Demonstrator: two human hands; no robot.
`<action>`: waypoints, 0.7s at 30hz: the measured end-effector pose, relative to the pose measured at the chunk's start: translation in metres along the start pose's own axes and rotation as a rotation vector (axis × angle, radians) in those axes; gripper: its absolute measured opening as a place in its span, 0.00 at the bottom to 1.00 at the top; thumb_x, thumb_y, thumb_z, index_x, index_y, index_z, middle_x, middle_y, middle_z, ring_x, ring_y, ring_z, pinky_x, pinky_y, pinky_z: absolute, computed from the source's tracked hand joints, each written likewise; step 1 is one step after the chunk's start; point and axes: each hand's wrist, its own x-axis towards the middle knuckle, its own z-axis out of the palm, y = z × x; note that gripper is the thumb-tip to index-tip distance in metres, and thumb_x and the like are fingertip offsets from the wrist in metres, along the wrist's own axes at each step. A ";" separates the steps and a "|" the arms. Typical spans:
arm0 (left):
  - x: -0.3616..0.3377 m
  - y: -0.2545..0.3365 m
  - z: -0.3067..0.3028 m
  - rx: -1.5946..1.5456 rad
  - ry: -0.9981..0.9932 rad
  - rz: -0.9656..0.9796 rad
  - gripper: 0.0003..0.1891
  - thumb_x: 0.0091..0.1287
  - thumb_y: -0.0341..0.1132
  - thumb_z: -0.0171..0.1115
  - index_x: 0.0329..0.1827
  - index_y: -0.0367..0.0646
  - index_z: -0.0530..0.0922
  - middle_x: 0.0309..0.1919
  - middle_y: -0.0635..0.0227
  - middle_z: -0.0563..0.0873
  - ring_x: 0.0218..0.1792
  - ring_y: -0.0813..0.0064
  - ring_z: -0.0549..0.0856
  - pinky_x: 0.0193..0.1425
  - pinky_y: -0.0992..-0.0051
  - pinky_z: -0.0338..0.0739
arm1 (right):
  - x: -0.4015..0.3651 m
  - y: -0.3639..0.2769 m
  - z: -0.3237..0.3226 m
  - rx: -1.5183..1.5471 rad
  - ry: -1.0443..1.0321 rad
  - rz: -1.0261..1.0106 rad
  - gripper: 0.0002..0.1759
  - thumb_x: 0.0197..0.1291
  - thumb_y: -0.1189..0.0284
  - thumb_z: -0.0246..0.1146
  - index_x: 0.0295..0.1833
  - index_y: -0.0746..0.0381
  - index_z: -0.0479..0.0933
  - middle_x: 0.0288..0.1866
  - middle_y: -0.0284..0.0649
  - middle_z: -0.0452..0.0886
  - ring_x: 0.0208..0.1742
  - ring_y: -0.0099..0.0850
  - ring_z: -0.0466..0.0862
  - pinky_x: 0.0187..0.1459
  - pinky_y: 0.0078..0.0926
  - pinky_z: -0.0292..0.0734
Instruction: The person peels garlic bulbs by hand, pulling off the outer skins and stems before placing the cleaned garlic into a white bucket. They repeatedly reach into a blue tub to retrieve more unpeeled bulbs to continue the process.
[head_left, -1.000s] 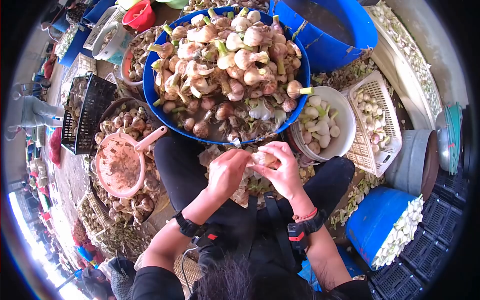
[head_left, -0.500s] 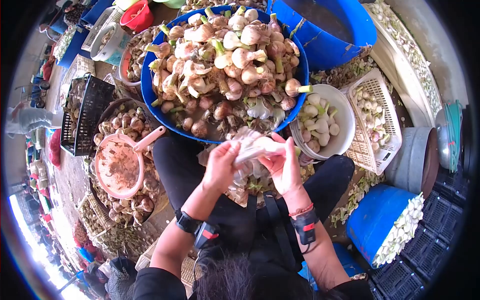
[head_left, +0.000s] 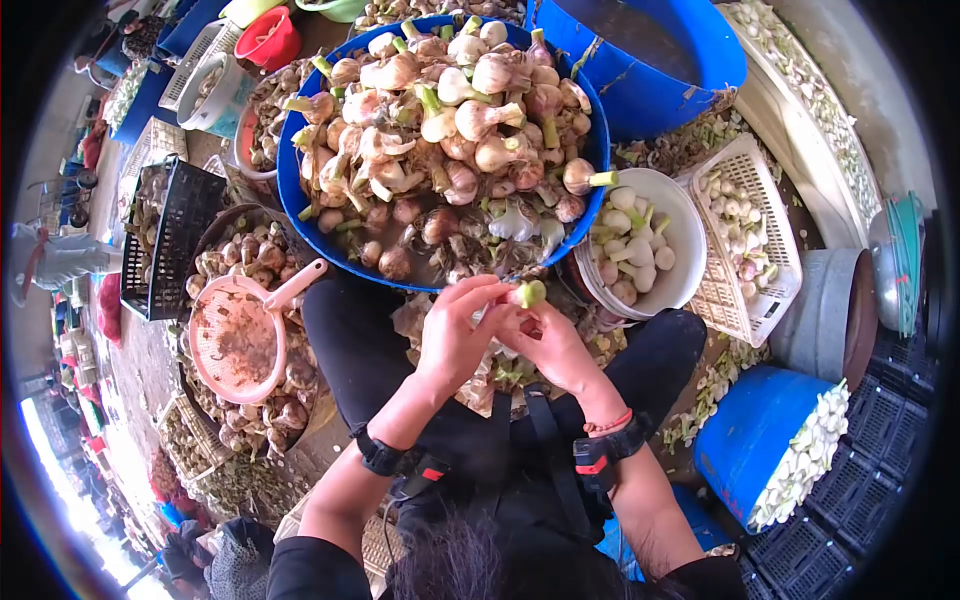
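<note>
A garlic bulb [head_left: 531, 293] with its cut green stem end pointing away from me is held between both hands, just in front of the blue tub's near rim. My left hand [head_left: 462, 325] closes on it from the left, and my right hand [head_left: 548, 342] grips it from the right; the fingers hide most of the bulb. Beyond them the big blue tub [head_left: 290, 215] is heaped with unpeeled garlic bulbs [head_left: 440, 140]. To the right, a white bucket [head_left: 690, 235] holds peeled garlic bulbs [head_left: 632, 250]. Loose garlic skins [head_left: 485, 380] lie in my lap below the hands.
A pink strainer [head_left: 275, 350] rests on garlic at left, near a black crate [head_left: 185, 230]. A cream basket [head_left: 775, 290] of peeled garlic stands right of the bucket. A blue barrel [head_left: 735, 440] lies at lower right, with another blue tub [head_left: 725, 60] at upper right.
My hands have come together and turned the garlic bulb, so its stem end now points away from me. Before, they were apart, with papery skin stretched between them.
</note>
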 end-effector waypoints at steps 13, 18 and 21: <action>-0.015 -0.024 -0.019 -0.593 -0.271 -0.447 0.04 0.68 0.30 0.55 0.43 0.42 0.73 0.29 0.76 0.76 0.30 0.89 0.74 0.31 0.86 0.69 | 0.002 0.008 0.002 0.644 0.290 -0.076 0.19 0.65 0.63 0.60 0.57 0.60 0.72 0.46 0.36 0.80 0.47 0.23 0.80 0.46 0.21 0.78; -0.009 -0.021 0.001 -0.548 -0.194 -0.345 0.09 0.72 0.36 0.52 0.50 0.44 0.70 0.27 0.77 0.75 0.24 0.88 0.74 0.26 0.87 0.67 | 0.008 0.011 0.007 0.476 0.401 -0.119 0.18 0.64 0.63 0.60 0.55 0.61 0.74 0.44 0.33 0.81 0.42 0.21 0.81 0.43 0.17 0.75; -0.003 -0.047 0.018 -0.588 -0.234 -0.443 0.17 0.73 0.45 0.48 0.57 0.46 0.67 0.26 0.77 0.76 0.24 0.86 0.77 0.24 0.85 0.68 | 0.014 0.012 -0.001 0.212 0.505 -0.096 0.18 0.65 0.64 0.59 0.55 0.61 0.71 0.46 0.36 0.81 0.45 0.25 0.81 0.47 0.21 0.78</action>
